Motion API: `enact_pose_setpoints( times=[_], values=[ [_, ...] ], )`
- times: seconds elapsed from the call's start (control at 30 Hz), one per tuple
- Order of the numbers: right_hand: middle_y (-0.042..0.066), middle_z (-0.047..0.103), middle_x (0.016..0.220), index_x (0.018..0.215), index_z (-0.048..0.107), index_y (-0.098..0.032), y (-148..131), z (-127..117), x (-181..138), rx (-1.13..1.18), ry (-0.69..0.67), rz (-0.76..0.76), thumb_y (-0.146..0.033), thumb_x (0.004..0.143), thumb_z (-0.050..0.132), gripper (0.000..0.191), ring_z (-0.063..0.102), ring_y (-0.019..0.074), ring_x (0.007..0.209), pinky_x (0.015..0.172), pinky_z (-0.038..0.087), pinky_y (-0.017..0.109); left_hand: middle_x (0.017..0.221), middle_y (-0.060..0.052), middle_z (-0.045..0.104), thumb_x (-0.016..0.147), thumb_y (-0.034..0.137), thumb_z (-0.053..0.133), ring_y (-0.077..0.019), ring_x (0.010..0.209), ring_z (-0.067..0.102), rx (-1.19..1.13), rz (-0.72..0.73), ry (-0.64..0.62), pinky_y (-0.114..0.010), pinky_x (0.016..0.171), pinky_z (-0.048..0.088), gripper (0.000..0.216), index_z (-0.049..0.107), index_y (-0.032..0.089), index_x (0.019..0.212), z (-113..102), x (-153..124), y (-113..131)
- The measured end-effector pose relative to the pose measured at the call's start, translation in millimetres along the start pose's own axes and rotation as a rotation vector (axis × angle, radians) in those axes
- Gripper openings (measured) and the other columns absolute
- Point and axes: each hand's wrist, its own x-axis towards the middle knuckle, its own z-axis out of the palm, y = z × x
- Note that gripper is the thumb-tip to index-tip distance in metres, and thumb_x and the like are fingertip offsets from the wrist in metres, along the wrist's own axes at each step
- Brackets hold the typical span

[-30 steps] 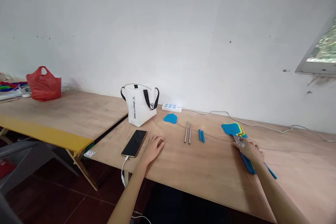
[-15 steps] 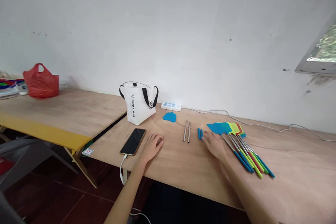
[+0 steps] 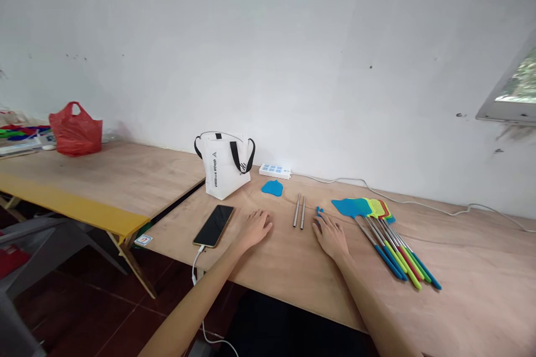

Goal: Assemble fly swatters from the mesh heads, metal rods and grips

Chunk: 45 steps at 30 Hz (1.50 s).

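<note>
My left hand [image 3: 254, 227] lies palm down on the wooden table with its fingers stretched out, between the phone and two thin metal tubes [image 3: 299, 211]. Nothing is in it. My right hand [image 3: 331, 235] rests flat with spread fingers over two short blue grips [image 3: 320, 210]; only their far ends show, and the rest is hidden under the fingers. Behind the tubes lies a flat blue swatter head [image 3: 272, 188]. To the right of my right hand is a fanned stack of fly swatters [image 3: 387, 234] with blue, yellow-green and red heads and handles.
A black phone [image 3: 214, 226] with a white cable lies left of my left hand. Behind it stands a white bag [image 3: 224, 170] with black straps. A white power strip [image 3: 275, 170] sits by the wall. On the neighbouring table [image 3: 138, 173] is a red plastic bag [image 3: 77, 133].
My left hand has slid right toward the metal tubes. My right hand has shifted left and now covers most of the blue grips. The view has turned slightly left.
</note>
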Motion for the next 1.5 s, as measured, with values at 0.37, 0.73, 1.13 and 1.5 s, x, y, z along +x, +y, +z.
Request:
enact_pose_setpoints(
  times=[0.37,0.73,1.13,1.5],
  values=[
    [0.007,0.051,0.153,0.124,0.064,-0.022,-1,2,-1,0.021,0.027,-0.007,-0.033,0.103,0.035,0.038,0.041,0.0272,0.142,0.113,0.032,0.047,0.149,-0.016,0.046,0.096,0.023,0.043,-0.0302,0.135,0.047,0.108,-0.057,0.119,-0.046,0.111,0.038,0.05,0.041,0.019,0.145,35,87,4],
    [0.01,0.052,0.151,0.127,0.062,-0.023,-2,1,0,0.016,0.007,-0.005,-0.032,0.104,0.034,0.037,0.046,0.0255,0.138,0.109,0.035,0.045,0.148,-0.01,0.049,0.1,0.03,0.036,-0.0281,0.136,0.045,0.137,-0.067,0.099,-0.048,0.113,0.034,0.042,0.053,0.028,0.139,45,108,-2],
    [0.01,0.051,0.15,0.126,0.062,-0.023,-5,-3,-1,0.005,0.003,0.004,-0.032,0.104,0.034,0.037,0.047,0.0264,0.136,0.108,0.036,0.045,0.14,-0.016,0.052,0.099,0.034,0.038,-0.0312,0.124,0.052,0.155,-0.066,0.133,-0.047,0.106,0.038,0.044,0.051,0.019,0.139,40,107,1],
    [0.01,0.052,0.15,0.127,0.063,-0.025,-4,-2,0,-0.005,0.001,0.004,-0.033,0.104,0.035,0.037,0.048,0.0262,0.135,0.107,0.036,0.044,0.154,-0.01,0.045,0.099,0.043,0.037,-0.0364,0.142,0.036,0.143,-0.062,0.041,-0.064,0.114,0.025,0.047,0.052,0.033,0.143,43,119,-7]
  ],
)
